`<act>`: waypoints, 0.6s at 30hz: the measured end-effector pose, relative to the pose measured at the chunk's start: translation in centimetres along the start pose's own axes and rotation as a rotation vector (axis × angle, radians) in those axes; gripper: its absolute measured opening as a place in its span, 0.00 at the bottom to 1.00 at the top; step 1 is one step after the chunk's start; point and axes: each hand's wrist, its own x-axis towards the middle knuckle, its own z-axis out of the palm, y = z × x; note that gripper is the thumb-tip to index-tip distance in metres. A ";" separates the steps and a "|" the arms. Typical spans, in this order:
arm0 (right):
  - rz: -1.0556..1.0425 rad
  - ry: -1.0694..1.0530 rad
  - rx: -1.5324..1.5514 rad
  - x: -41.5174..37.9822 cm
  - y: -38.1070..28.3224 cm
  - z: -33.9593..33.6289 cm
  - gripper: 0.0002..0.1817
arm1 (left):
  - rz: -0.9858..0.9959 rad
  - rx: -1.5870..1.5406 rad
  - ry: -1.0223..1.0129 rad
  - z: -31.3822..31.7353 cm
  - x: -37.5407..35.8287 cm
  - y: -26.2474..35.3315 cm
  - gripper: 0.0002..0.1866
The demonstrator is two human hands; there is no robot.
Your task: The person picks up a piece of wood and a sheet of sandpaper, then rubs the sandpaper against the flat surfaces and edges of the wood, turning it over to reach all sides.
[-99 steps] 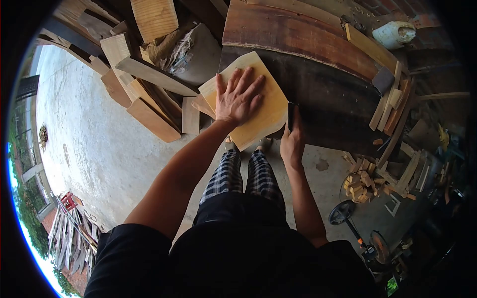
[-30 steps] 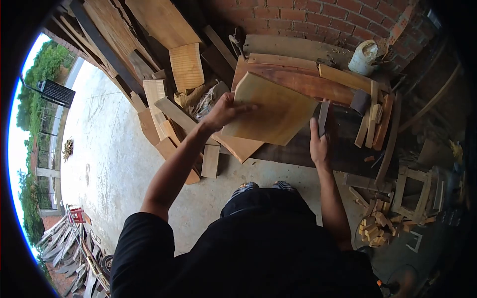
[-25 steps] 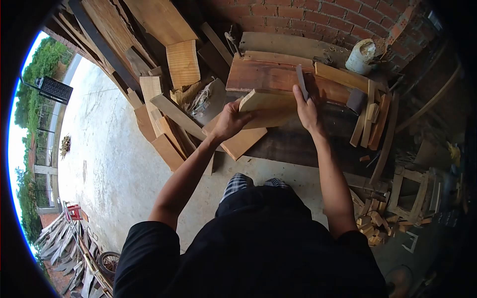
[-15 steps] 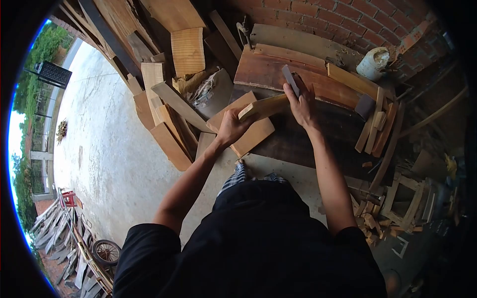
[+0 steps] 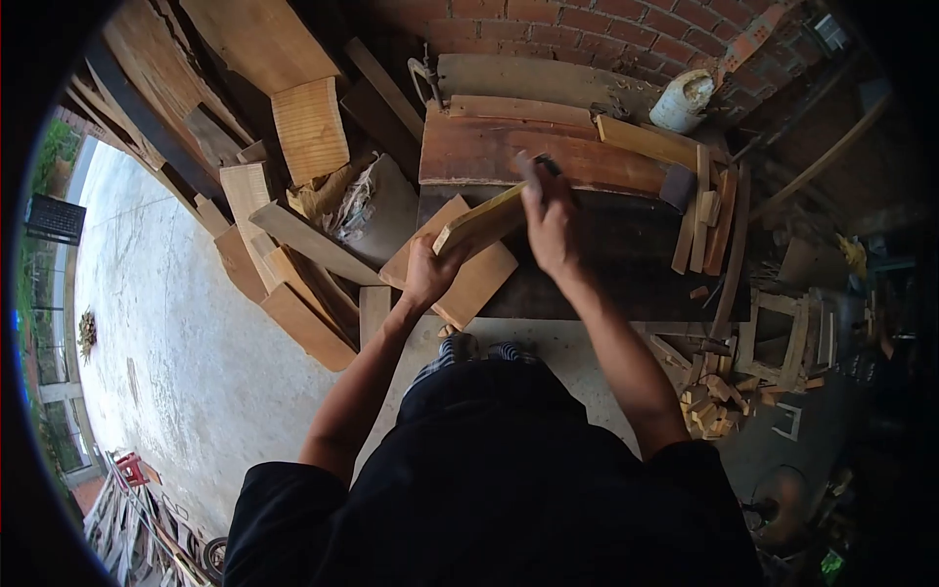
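My left hand [image 5: 430, 272] is closed round the near end of a narrow wooden board [image 5: 484, 217], which slants up and to the right. At the board's far end, my right hand [image 5: 555, 230] grips a dark grey flat block [image 5: 544, 164], blurred by motion and right at the board's edge. Beneath the held board, a wider light-brown board [image 5: 489, 279] lies at an angle, partly hidden by it and my left hand. Both hands are in front of a dark wooden bench [image 5: 626, 259].
Boards [image 5: 308, 333] lean in a pile to the left. A reddish plank [image 5: 518, 147] lies along the bench's back, with a clamp [image 5: 426, 78] at its left end. To the right are a second dark block [image 5: 678, 186], wood strips [image 5: 700, 210] and a white container [image 5: 682, 102].
My right hand has brought the dark grey block down against the far end of the held board. The whole view has shifted, so the bench sits farther left.
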 end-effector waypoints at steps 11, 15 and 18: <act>-0.072 -0.036 -0.065 1.3 1.8 0.6 0.20 | 0.013 -0.043 0.027 0.7 0.0 -1.2 0.12; -0.405 -0.183 0.013 -3.9 -6.4 1.5 0.19 | 0.079 -0.200 0.102 1.3 -0.8 -2.4 0.15; -0.390 -0.129 -0.085 -1.6 -2.0 1.3 0.19 | -0.013 -0.211 0.089 1.4 -1.3 -2.6 0.14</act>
